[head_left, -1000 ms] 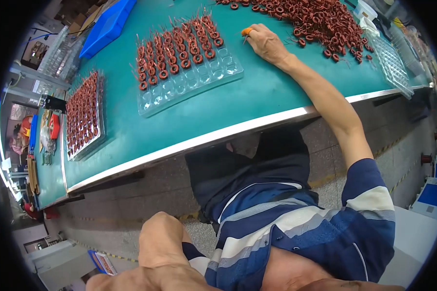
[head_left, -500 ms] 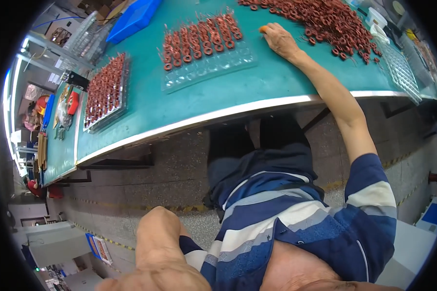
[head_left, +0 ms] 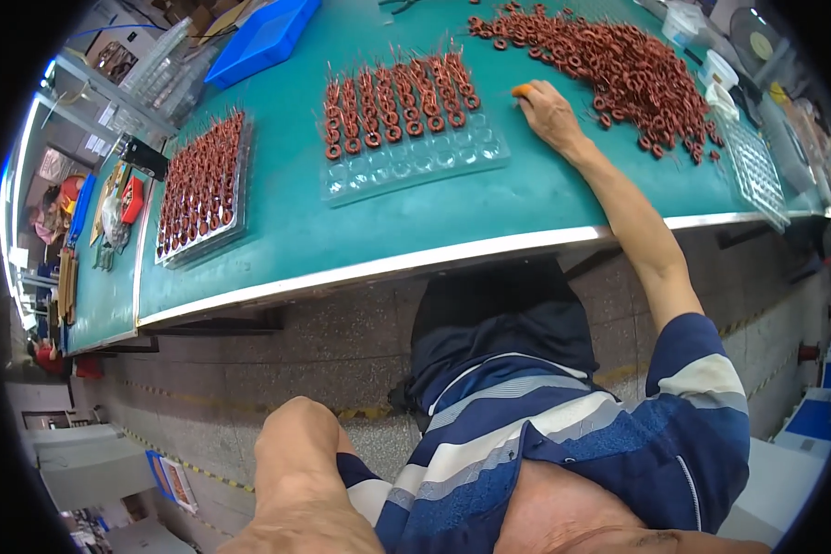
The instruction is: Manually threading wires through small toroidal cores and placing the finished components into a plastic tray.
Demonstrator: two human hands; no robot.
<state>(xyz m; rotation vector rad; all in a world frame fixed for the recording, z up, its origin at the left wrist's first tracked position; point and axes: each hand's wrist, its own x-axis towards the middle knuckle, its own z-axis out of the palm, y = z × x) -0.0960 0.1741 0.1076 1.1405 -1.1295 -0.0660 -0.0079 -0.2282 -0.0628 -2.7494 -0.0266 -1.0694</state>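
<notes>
My right hand (head_left: 550,114) rests on the green table between a clear plastic tray (head_left: 379,187) and a heap of loose coils (head_left: 642,88). Its fingers are curled together; a small orange piece (head_left: 523,90) shows at their tips, and I cannot make out whether it is a finger cover or something held. Reddish-brown ring coils (head_left: 394,118) with thin wire leads fill the tray's far rows, while its near pockets hold none. My left hand (head_left: 295,537) is raised close at the lower edge, away from the table, its fingers out of sight.
Stacked trays full of coils (head_left: 203,189) stand at the left. A blue bin (head_left: 263,42) lies at the back left, pliers (head_left: 399,5) at the far edge. At the right are white cups (head_left: 718,69) and a pocketed tray (head_left: 755,171). The table's pale front edge (head_left: 388,270) crosses in front of me.
The view has tilted, so the table and everything on it sit lower in the picture. My right hand stays beside the tray, fingers still curled. My left hand shows less at the lower edge.
</notes>
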